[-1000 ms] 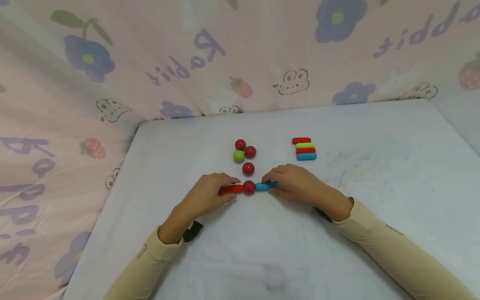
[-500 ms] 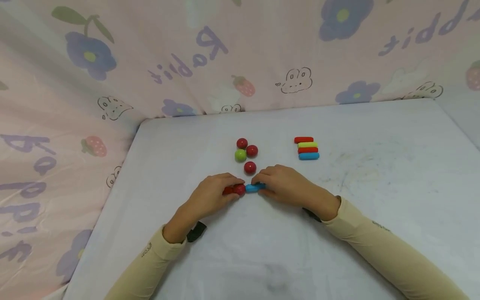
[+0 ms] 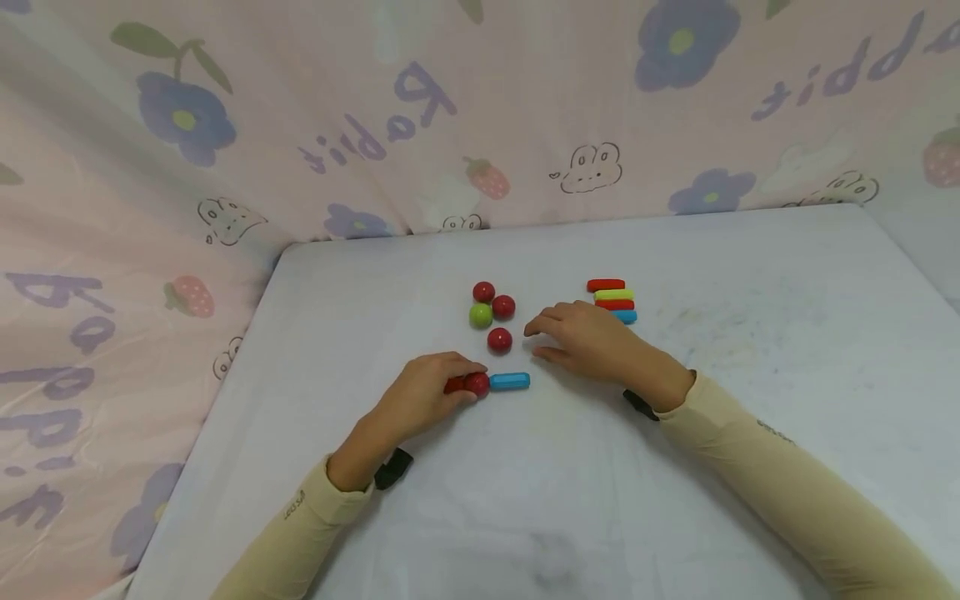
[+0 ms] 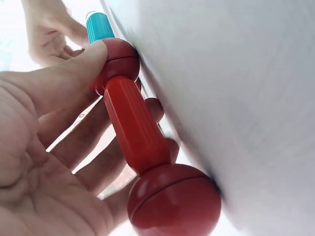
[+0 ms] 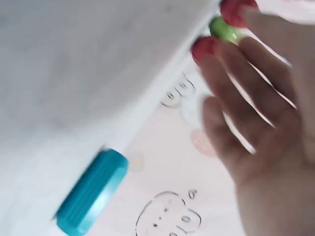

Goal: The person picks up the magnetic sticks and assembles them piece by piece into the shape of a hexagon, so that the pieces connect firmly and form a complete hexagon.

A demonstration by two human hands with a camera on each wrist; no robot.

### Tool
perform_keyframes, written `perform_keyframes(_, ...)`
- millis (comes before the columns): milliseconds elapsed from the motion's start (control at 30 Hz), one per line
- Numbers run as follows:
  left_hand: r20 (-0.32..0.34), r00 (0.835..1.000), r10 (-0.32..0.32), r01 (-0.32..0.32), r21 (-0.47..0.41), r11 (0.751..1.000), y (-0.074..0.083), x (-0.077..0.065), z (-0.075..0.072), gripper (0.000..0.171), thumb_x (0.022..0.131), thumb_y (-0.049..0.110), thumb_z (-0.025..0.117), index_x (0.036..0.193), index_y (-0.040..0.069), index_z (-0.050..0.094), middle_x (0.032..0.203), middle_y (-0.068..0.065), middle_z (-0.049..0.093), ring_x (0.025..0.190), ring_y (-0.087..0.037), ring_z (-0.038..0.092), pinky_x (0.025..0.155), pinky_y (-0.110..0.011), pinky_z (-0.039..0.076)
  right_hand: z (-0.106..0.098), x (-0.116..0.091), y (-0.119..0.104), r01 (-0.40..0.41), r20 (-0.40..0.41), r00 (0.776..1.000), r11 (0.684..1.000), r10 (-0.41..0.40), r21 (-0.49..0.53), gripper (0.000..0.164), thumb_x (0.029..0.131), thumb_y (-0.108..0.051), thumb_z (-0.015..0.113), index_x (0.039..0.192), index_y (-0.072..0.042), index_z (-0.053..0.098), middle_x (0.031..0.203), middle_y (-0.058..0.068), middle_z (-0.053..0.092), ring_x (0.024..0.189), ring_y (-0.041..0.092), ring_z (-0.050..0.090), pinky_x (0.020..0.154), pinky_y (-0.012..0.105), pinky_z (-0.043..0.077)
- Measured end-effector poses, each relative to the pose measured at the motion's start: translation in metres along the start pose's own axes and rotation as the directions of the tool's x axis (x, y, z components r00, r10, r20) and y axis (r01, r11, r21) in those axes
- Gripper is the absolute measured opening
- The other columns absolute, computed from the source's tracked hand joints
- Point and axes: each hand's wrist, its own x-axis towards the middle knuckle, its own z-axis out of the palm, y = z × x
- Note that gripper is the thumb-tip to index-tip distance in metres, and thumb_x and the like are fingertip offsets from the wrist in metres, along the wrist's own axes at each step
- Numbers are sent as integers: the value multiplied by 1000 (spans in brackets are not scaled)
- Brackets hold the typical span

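Observation:
My left hand [image 3: 423, 387] pinches a red ball [image 3: 477, 384] low over the white table, thumb on its near side. In the left wrist view a red ribbed rod [image 4: 135, 123] links this ball to a larger-looking red ball [image 4: 174, 201] under the palm. A blue rod [image 3: 510, 381] sticks out of the pinched ball's right side. My right hand [image 3: 592, 337] holds nothing; its fingers are spread and slightly bent, to the right of a loose red ball [image 3: 499, 340]. Its wrist view is blurred.
Behind are two red balls [image 3: 504, 307] and a green ball [image 3: 481, 315] in a cluster. At the right lies a row of rods: red [image 3: 606, 285], yellow [image 3: 613, 295], red [image 3: 615, 305] and blue [image 3: 624, 317], partly behind my right hand. A printed curtain [image 3: 525, 108] hangs behind the table.
The pinched ball and blue rod shifted left, and my left fingers moved onto the ball. My right hand has let go of the blue rod and moved away, back and to the right.

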Motion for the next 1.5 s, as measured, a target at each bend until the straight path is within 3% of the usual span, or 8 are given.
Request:
perform_keyframes(200, 4, 1000, -10, 10, -56, 998, 0, 0, 2, 40, 87, 14, 77, 126, 15, 69, 121, -2, 70, 113, -20, 63, 100, -39, 52, 5, 7, 1, 7, -25, 1000, 1000, -7, -17, 39, 88, -28, 77, 123, -16, 67, 117, 2, 71, 109, 22, 67, 97, 43, 54)
perform_keyframes(667, -9, 1000, 5, -5, -32, 999, -1, -2, -1, 40, 87, 15, 77, 126, 15, 69, 120, -2, 71, 111, -20, 64, 99, -40, 52, 12, 28, -12, 100, -44, 994, 995, -100, -20, 50, 87, -27, 78, 133, -18, 60, 132, 2, 64, 119, 22, 61, 102, 42, 52)
perform_keyframes(1033, -10, 1000, 21, -22, -43, 999, -1, -1, -1, 39, 87, 14, 77, 125, 13, 69, 121, -3, 71, 112, -21, 64, 100, -41, 52, 14, 35, -15, 60, 4, 998, 998, -60, -24, 47, 85, -35, 79, 124, -15, 61, 120, 1, 69, 105, 19, 66, 100, 40, 52)
perform_keyframes(1233, -8, 1000, 30, -30, -25, 999, -2, -1, 1, 39, 87, 14, 76, 126, 13, 69, 121, -3, 71, 112, -21, 65, 99, -40, 52, 15, 34, -15, 52, 16, 999, 998, -52, -43, 46, 84, -32, 80, 123, -16, 61, 112, 0, 71, 95, 17, 67, 96, 39, 54)
perform_keyframes(1500, -16, 999, 33, -33, -22, 999, -4, -1, 2, 39, 87, 15, 77, 126, 14, 69, 121, -2, 71, 112, -20, 64, 99, -40, 53, 16, 29, -11, 111, -11, 994, 989, -113, -101, 43, 84, -30, 81, 124, -23, 66, 112, 0, 70, 96, 18, 69, 90, 38, 55)
